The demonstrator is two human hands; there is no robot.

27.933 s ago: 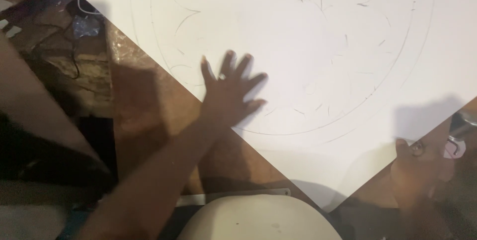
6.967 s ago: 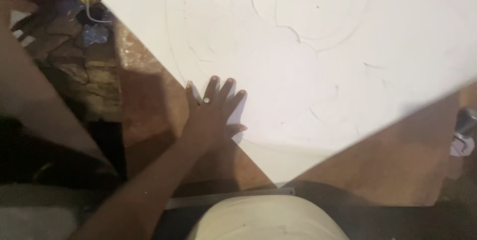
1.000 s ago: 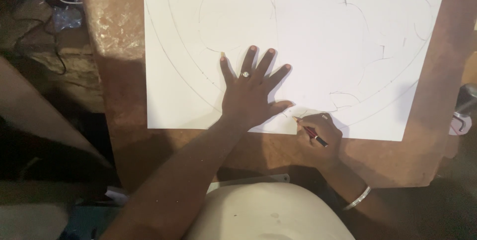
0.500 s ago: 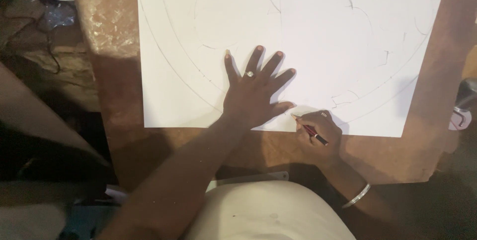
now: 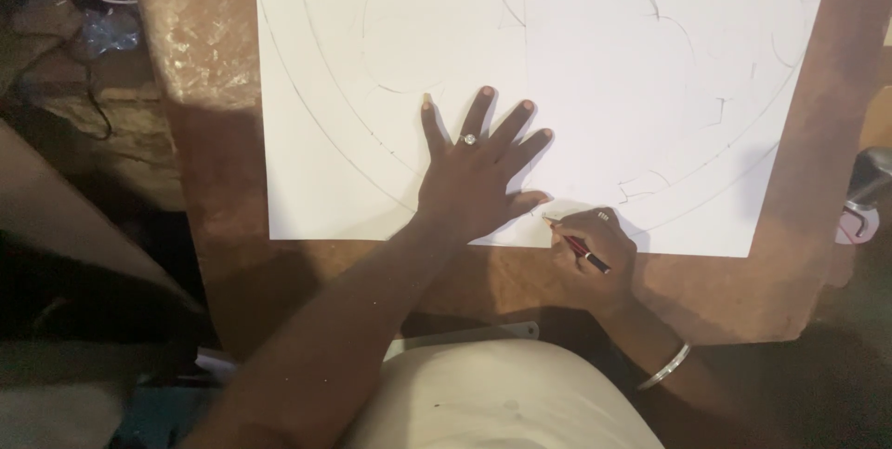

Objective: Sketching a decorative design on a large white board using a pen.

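Observation:
A large white sheet of paper (image 5: 576,68) with faint pencilled circles and curved shapes lies on a brown wooden board (image 5: 214,179). My left hand (image 5: 474,179) rests flat on the sheet near its front edge, fingers spread, a ring on one finger. Right beside its thumb, my right hand (image 5: 595,249) grips a red and black pencil (image 5: 576,244), whose tip touches the paper at the lower edge. A thin bangle (image 5: 662,367) circles my right wrist.
Cables and a small blue-grey object (image 5: 107,31) lie on the dark ledge at the upper left. A metal clamp-like piece (image 5: 864,198) sits at the right edge. My pale-clothed lap (image 5: 492,402) fills the bottom centre, under the board's front edge.
The view has shifted slightly, so the sheet and both hands sit a little lower-left in frame. My hands keep the same pose, pencil tip on the paper beside the left thumb.

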